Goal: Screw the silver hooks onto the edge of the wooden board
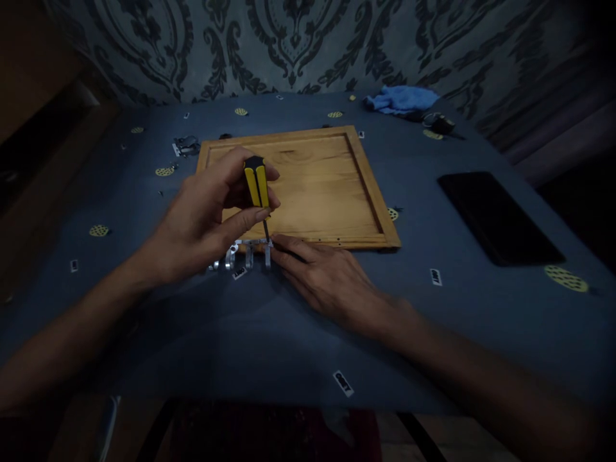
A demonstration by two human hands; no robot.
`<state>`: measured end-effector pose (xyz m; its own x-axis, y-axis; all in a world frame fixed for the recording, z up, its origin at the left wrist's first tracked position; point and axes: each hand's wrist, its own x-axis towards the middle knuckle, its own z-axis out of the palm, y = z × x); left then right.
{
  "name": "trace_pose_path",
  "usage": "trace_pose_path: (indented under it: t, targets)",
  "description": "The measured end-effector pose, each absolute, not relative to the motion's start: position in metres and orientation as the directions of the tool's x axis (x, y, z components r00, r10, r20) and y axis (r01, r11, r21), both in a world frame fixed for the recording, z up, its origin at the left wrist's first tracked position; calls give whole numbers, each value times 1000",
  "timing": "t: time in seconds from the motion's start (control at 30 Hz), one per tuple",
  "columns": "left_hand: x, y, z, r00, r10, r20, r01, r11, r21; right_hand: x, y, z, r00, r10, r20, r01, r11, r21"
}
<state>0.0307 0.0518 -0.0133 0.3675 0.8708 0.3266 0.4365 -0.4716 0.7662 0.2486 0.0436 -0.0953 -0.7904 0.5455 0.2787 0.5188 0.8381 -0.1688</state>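
Note:
My left hand is closed around a yellow and black screwdriver, held nearly upright. Its shaft points down at a silver metal hook rail, which lies along the near edge of a framed wooden board. Several curved hooks of the rail hang over that edge towards me. With fingers pressed together, my right hand grips the rail's right end against the board. Whether the screwdriver tip sits in a screw is too small to tell.
The table has a dark blue patterned cloth. A black phone-like slab lies on the right. Small metal parts are left of the board. At the back right are a blue cloth and a dark object. Patterned wallpaper stands behind.

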Motion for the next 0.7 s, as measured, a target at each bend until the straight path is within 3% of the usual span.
trace_pose_path:
  t: [0.5, 0.7]
  targets:
    - [31, 49, -2, 431, 875, 222, 456, -424, 782, 248, 44, -96, -791, 556, 256, 534, 831, -154]
    - [34, 48, 0, 189, 901, 390, 389, -434, 813, 249, 44, -95, -796, 556, 240, 536, 831, -148]
